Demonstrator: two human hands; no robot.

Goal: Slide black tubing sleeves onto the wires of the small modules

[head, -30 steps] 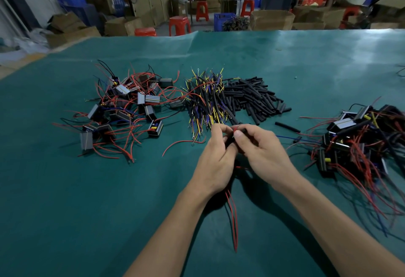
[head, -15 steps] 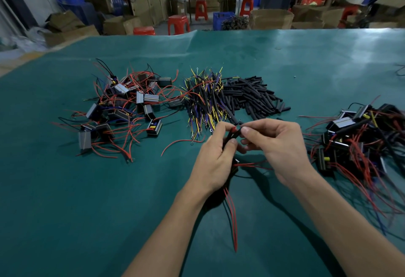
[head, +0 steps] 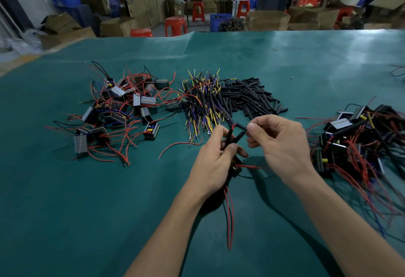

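currently: green table (head: 306, 62); module heap (head: 118, 112) far left, sleeved modules (head: 361, 141) right, sleeve pile (head: 249, 97) centre back. left hand (head: 213, 162) fingers wrapped round one module (head: 237, 165) and its sleeved wire. right hand (head: 282, 147) pinching a sleeve (head: 240, 136) on the second wire.

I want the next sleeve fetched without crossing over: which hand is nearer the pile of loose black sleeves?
Right. The right hand sits just below the sleeve pile, pinching a sleeve; the left hand is lower and further left, gripping sleeved wires.
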